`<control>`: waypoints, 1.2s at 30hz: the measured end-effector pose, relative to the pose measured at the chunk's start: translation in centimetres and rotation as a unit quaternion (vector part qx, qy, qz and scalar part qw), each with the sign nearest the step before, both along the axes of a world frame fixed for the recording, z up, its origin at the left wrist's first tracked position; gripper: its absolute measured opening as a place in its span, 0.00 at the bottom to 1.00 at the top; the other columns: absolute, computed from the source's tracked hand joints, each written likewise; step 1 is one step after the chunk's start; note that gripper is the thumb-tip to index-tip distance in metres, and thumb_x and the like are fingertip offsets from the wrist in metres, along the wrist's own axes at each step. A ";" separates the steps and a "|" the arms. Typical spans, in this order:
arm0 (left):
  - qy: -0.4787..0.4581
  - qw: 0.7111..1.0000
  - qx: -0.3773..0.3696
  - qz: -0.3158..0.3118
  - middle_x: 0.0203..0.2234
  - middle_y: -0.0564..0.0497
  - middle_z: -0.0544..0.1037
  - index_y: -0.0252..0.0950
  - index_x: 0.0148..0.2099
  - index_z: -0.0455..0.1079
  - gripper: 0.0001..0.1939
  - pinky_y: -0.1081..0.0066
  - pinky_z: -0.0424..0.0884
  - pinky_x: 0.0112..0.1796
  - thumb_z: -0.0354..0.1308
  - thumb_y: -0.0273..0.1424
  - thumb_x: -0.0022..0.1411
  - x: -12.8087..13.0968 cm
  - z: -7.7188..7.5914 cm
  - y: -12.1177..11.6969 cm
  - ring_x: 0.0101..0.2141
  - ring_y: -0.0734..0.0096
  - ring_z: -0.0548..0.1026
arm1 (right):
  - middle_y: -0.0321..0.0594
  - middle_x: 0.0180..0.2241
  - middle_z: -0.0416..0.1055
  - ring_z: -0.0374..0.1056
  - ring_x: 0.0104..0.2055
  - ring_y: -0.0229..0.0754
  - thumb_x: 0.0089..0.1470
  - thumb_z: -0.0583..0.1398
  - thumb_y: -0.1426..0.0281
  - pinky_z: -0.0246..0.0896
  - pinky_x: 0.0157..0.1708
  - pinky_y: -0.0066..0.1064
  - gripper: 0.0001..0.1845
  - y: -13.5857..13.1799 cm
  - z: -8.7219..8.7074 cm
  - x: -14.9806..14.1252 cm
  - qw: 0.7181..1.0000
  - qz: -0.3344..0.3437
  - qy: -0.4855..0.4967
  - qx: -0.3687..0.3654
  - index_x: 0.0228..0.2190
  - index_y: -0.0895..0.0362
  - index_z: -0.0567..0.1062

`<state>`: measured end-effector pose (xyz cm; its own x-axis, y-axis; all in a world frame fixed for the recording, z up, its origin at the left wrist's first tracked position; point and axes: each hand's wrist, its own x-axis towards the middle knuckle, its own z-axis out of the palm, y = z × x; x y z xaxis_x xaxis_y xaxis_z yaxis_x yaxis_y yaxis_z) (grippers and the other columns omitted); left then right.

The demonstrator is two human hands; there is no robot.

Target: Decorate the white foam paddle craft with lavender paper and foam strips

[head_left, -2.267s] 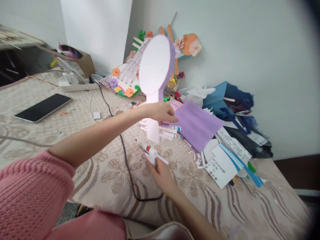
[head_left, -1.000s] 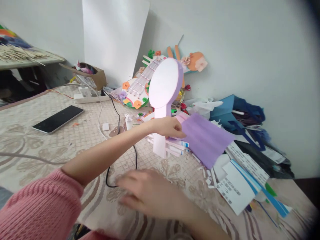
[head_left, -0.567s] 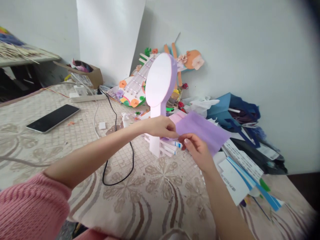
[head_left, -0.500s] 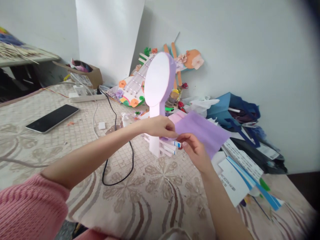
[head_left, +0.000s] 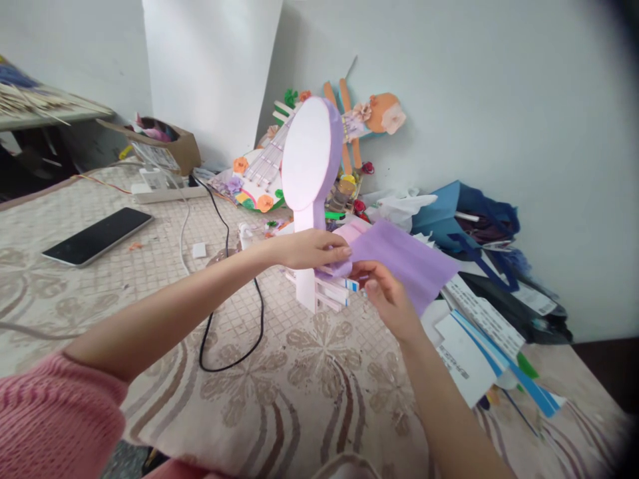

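A tall white foam cutout (head_left: 308, 156) with an oval head, purple along its edge, stands upright on the patterned bed cover (head_left: 279, 372). My left hand (head_left: 312, 247) is closed around its stem and pinches the near edge of a purple paper sheet (head_left: 404, 263). My right hand (head_left: 384, 293) pinches the same edge from below, right beside the left fingers. The sheet spreads away to the right over a paper pile.
A black phone (head_left: 97, 235) lies at the left. A black cable (head_left: 239, 293) loops over the cover beside a power strip (head_left: 164, 191) and a cardboard box (head_left: 167, 143). Paper crafts (head_left: 359, 123) lean on the wall. Printed sheets (head_left: 479, 332) and a blue bag (head_left: 464, 209) crowd the right.
My right hand let go of the white glue gun, swept across the cover and rose to the purple sheet's edge, which it now pinches. The left hand stayed on the stem.
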<state>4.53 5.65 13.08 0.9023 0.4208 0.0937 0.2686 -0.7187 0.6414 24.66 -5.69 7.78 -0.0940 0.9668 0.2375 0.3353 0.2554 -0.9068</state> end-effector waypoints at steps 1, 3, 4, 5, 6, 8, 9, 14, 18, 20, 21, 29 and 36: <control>-0.006 1.000 0.001 0.002 0.44 0.44 0.77 0.32 0.51 0.69 0.23 0.71 0.67 0.42 0.40 0.42 0.71 0.0 -0.1 0.0 0.41 0.68 0.73 | 0.42 0.38 0.74 0.70 0.39 0.43 0.59 0.56 0.46 0.65 0.40 0.34 0.25 0.3 0.5 -0.1 1.000 -0.013 -0.015 0.004 0.40 0.54 0.73; -0.019 1.000 0.004 0.005 0.51 0.42 0.74 0.33 0.55 0.66 0.23 0.70 0.67 0.47 0.39 0.42 0.72 0.0 -0.2 0.0 0.46 0.68 0.72 | 0.40 0.32 0.73 0.68 0.34 0.41 0.59 0.53 0.44 0.63 0.36 0.32 0.27 0.9 1.3 -0.4 0.999 -0.034 -0.040 0.010 0.33 0.55 0.74; -0.023 1.000 0.006 0.006 0.54 0.42 0.73 0.33 0.57 0.65 0.23 0.70 0.66 0.49 0.39 0.42 0.72 0.0 -0.2 0.0 0.48 0.67 0.72 | 0.39 0.29 0.71 0.66 0.32 0.41 0.59 0.53 0.43 0.62 0.34 0.32 0.29 1.3 1.7 -0.6 0.998 -0.040 -0.048 0.012 0.30 0.56 0.73; -0.025 1.000 0.006 0.009 0.56 0.41 0.72 0.33 0.58 0.64 0.24 0.69 0.65 0.52 0.38 0.42 0.72 0.0 -0.2 0.0 0.51 0.66 0.71 | 0.37 0.26 0.69 0.65 0.31 0.40 0.58 0.52 0.42 0.60 0.32 0.32 0.30 1.6 2.1 -0.8 0.998 -0.043 -0.053 0.012 0.27 0.56 0.72; -0.024 1.000 0.006 0.013 0.58 0.40 0.71 0.33 0.59 0.63 0.25 0.68 0.64 0.54 0.37 0.42 0.73 0.0 -0.2 -0.1 0.53 0.65 0.70 | 0.36 0.24 0.67 0.63 0.29 0.39 0.57 0.53 0.42 0.58 0.30 0.31 0.30 2.0 2.4 -1.0 0.997 -0.044 -0.057 0.009 0.26 0.56 0.71; -0.020 1.000 0.006 0.023 0.61 0.40 0.68 0.33 0.61 0.62 0.27 0.67 0.60 0.57 0.36 0.44 0.73 0.0 -0.1 -0.4 0.58 0.62 0.66 | 0.33 0.22 0.64 0.59 0.26 0.37 0.56 0.56 0.43 0.53 0.26 0.30 0.28 2.5 2.8 -1.3 0.997 -0.036 -0.063 -0.011 0.24 0.56 0.70; -0.017 0.999 0.004 0.029 0.63 0.40 0.66 0.33 0.63 0.60 0.28 0.67 0.60 0.58 0.35 0.45 0.73 0.0 0.0 -0.5 0.60 0.62 0.65 | 0.32 0.22 0.63 0.57 0.25 0.36 0.54 0.59 0.44 0.51 0.25 0.30 0.27 2.7 3.0 -1.5 0.997 -0.032 -0.062 -0.024 0.24 0.56 0.69; -0.003 0.998 -0.027 0.061 0.67 0.39 0.59 0.34 0.70 0.50 0.33 0.68 0.65 0.52 0.34 0.48 0.72 -0.2 0.1 -0.9 0.56 0.59 0.69 | 0.30 0.21 0.62 0.55 0.23 0.33 0.50 0.65 0.51 0.50 0.24 0.28 0.21 3.7 3.3 -1.6 0.996 -0.011 0.012 -0.093 0.25 0.56 0.70; -0.018 0.997 -0.042 0.064 0.65 0.37 0.62 0.33 0.72 0.44 0.36 0.69 0.66 0.49 0.34 0.50 0.71 -0.6 -0.2 -0.9 0.54 0.58 0.70 | 0.30 0.23 0.63 0.57 0.24 0.32 0.48 0.67 0.55 0.53 0.25 0.27 0.18 3.9 3.0 -1.4 0.992 0.001 0.072 -0.102 0.26 0.56 0.70; -0.030 0.996 -0.040 0.074 0.64 0.37 0.63 0.33 0.71 0.45 0.36 0.69 0.66 0.48 0.34 0.51 0.71 -0.7 -0.3 -0.8 0.53 0.57 0.70 | 0.30 0.25 0.64 0.59 0.26 0.33 0.48 0.68 0.57 0.56 0.27 0.26 0.17 3.7 2.6 -1.2 0.992 0.006 0.095 -0.081 0.27 0.55 0.71; -0.034 0.995 -0.039 0.081 0.64 0.37 0.64 0.33 0.71 0.46 0.36 0.69 0.66 0.48 0.35 0.51 0.71 -0.8 -0.3 -0.8 0.53 0.57 0.71 | 0.31 0.26 0.65 0.60 0.27 0.33 0.48 0.68 0.58 0.58 0.28 0.26 0.16 3.6 2.4 -1.1 0.992 0.010 0.102 -0.070 0.28 0.55 0.71; -0.036 0.997 -0.013 0.063 0.50 0.39 0.75 0.31 0.63 0.55 0.31 0.70 0.67 0.43 0.35 0.49 0.71 -0.6 -0.4 -0.7 0.44 0.61 0.74 | 0.33 0.30 0.69 0.65 0.32 0.37 0.51 0.67 0.58 0.63 0.33 0.29 0.14 2.7 1.6 -0.3 0.996 0.024 0.084 -0.014 0.30 0.53 0.72; -0.033 0.995 -0.057 0.075 0.39 0.43 0.78 0.34 0.48 0.67 0.30 0.71 0.67 0.39 0.33 0.50 0.71 -0.4 -0.6 -0.7 0.39 0.64 0.74 | 0.34 0.31 0.70 0.67 0.34 0.38 0.55 0.66 0.63 0.63 0.36 0.31 0.08 2.2 1.3 0.5 0.996 0.055 0.032 0.069 0.30 0.52 0.74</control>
<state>4.16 4.97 12.50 0.8217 0.5621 0.0945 0.3229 -0.5956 0.7355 25.12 -3.44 9.06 -0.1779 0.9092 0.3765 0.2414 0.4113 -0.8790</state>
